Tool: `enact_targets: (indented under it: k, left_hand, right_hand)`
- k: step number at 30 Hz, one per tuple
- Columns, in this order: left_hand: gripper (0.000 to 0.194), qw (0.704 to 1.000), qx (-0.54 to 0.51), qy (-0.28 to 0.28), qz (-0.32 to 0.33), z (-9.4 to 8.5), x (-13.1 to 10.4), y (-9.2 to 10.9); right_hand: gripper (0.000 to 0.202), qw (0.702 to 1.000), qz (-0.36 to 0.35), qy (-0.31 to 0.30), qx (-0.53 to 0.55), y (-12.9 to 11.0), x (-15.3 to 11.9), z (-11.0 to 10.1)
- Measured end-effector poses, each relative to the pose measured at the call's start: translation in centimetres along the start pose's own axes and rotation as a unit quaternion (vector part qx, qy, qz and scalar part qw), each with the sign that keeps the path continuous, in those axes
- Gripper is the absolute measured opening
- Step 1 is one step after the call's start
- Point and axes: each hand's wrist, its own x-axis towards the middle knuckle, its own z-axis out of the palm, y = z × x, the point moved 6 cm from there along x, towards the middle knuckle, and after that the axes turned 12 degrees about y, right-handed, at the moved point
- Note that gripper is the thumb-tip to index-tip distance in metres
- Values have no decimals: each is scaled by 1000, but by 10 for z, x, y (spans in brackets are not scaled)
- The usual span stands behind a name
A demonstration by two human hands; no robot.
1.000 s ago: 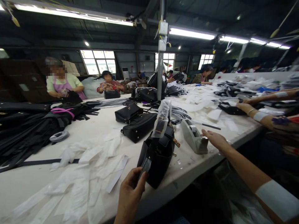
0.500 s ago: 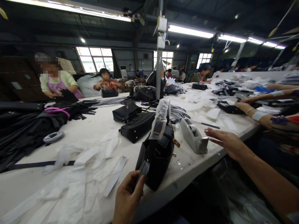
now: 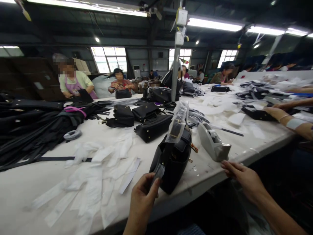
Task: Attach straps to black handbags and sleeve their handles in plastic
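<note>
Between the thumb and fingers of my left hand (image 3: pixel 145 192) is the end of a black strap (image 3: pixel 159 173) wrapped in clear film. The strap runs up over a black handbag (image 3: pixel 174 163) standing on the white table (image 3: pixel 195 181), and its upper part is covered in translucent wrap (image 3: pixel 178 122). A gold clasp shows on the bag's right side. Right of it stands a grey tape dispenser (image 3: pixel 212 142). My right hand (image 3: pixel 241 176) is at the dispenser's front lower corner with its fingers pinched together; whatever they hold is too small to make out.
Several black bags (image 3: pixel 154 127) lie behind the handbag, near a metal post (image 3: pixel 175 71). White wrapping strips (image 3: pixel 90 182) and a pile of black straps (image 3: pixel 44 130) cover the left. Another person's hands (image 3: pixel 276 112) work at the right; people sit or stand across the table.
My right hand has moved from beside the dispenser down to its front edge, and its fingers have closed. My left hand still holds the strap end. The view has shifted left.
</note>
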Motion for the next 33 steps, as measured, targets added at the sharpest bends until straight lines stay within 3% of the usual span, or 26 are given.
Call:
enact_targets:
  k: [3,7,10,14,18,20,22,26,33]
  left_hand:
    - [39,1000,6,-14,21,1,0,0]
    - [32,998,18,-15,55,1,-3,4]
    - [26,995,42,-20,93,1,-7,12]
    - [17,989,65,-13,134,-4,-11,21]
    - [18,988,62,-8,140,-10,-13,26]
    - [22,994,33,-22,104,-11,-14,26]
    - [28,998,-20,-57,20,-9,-16,21]
    - [35,974,-121,-133,-141,0,-24,11]
    - [37,956,-153,-157,-196,7,-32,4]
  right_hand:
    - [33,993,-22,-114,-14,-13,-58,28]
    - [33,946,-76,-314,-19,-52,-157,86]
    - [36,932,-73,-356,11,-71,-199,125]
    - [38,946,-78,-316,-12,-70,-206,155]
    - [41,949,-110,-287,-75,-66,-200,158]
    - [40,942,-123,-301,-81,-68,-199,156]
    - [37,932,-135,-328,-71,-70,-201,153]
    - [32,926,-131,-349,-55,-67,-202,147]
    - [33,951,-135,-276,-43,-55,-206,151]
